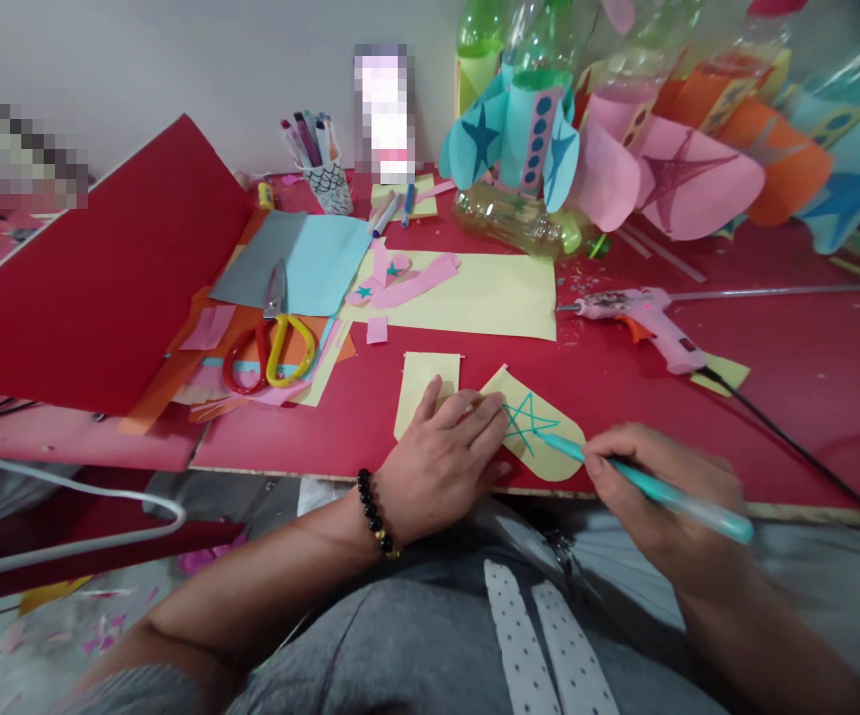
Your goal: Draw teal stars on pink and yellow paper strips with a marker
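Note:
In my right hand (pixel 664 487) is a teal marker pen (pixel 645 484), its tip touching a yellow paper piece (pixel 549 459) with one rounded end. A star outline (pixel 530 422) in teal lines shows on that paper. My left hand (pixel 449 447) lies flat with fingers stretched, its fingertips on the edge of the star paper. Partly under the same hand is a second yellow paper piece (pixel 430 372). Behind them lies a long yellow sheet (pixel 490 293) carrying pink paper strips (pixel 422 281) and small discs with teal stars.
Red-and-yellow scissors (pixel 275 343) rest on paper scraps at left, near a red board (pixel 117 288). A pink glue gun (pixel 649 318) with a cord lies at right. Behind stand a pen cup (pixel 328 186) and several bottles with paper fins (pixel 541 129); one bottle (pixel 504 220) lies sideways.

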Tool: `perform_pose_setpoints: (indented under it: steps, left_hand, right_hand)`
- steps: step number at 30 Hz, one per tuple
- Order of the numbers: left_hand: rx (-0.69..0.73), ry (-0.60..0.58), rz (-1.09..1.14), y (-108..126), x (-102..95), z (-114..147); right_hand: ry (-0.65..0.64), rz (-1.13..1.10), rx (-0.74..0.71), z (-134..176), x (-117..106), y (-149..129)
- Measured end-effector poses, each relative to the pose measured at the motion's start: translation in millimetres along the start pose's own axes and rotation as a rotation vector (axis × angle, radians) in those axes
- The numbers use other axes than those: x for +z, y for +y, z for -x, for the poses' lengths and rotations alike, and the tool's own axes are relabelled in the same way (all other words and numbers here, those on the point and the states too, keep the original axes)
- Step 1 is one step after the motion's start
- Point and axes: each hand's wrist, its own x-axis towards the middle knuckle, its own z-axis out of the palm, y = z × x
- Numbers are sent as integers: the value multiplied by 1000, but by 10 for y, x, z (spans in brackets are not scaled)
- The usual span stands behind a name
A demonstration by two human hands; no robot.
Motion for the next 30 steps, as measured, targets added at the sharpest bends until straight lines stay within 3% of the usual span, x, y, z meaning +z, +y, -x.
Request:
perform_pose_setpoints:
  steps: [30]
  left_hand:
    - [1, 10, 7, 4, -8, 4]
  right_hand:
    - [-58, -97, -54, 40, -84, -43]
